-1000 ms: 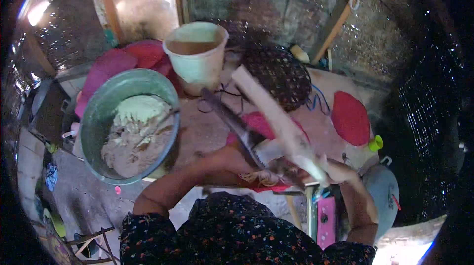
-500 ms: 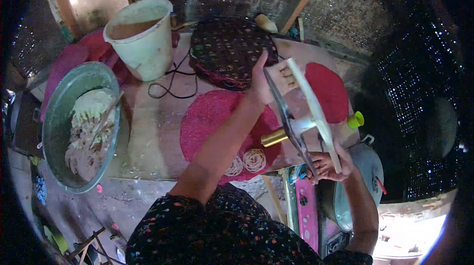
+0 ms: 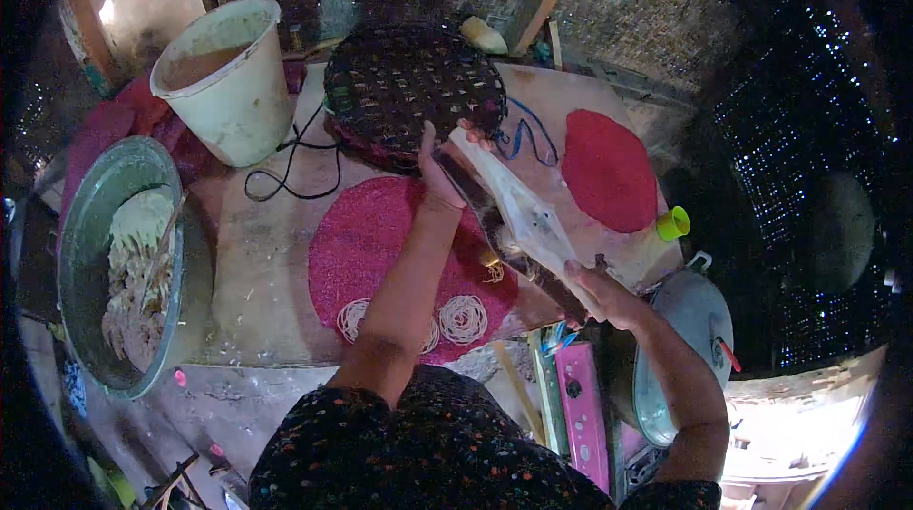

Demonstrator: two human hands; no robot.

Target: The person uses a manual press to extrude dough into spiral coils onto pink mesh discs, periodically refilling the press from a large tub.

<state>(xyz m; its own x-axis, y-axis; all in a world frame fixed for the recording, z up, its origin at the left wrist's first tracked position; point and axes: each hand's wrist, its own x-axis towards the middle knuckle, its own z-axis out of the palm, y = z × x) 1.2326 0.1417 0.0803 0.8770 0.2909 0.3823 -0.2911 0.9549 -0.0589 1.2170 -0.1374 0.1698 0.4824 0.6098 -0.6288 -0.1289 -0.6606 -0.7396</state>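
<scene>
Both my hands grip a wooden noodle press, its pale upper board (image 3: 523,211) lying over a dark lower one (image 3: 542,282). My left hand (image 3: 445,173) is at the far end, its thumb along the side and fingertips over the pale board. My right hand (image 3: 609,297) is wrapped round the near end. A brass-coloured tube (image 3: 490,260) shows partly below the press, with short pale noodle strands (image 3: 494,273) at its mouth. Beneath is a round red mesh mat (image 3: 357,234). A coil of noodles (image 3: 463,320) lies at its front edge, with more coils partly hidden by my left forearm.
At left stand a basin (image 3: 71,291) of dough and a white bucket (image 3: 228,111). A dark woven basket (image 3: 409,82) sits at the back. To the right are another red mat (image 3: 609,173), a yellow-green cup (image 3: 672,223) and a large metal pot (image 3: 680,358). Cords lie on the table.
The press has tilted, so its pale board now faces up and its two boards look closer together. Noodle strands now show at the tube's mouth. My view has shifted slightly.
</scene>
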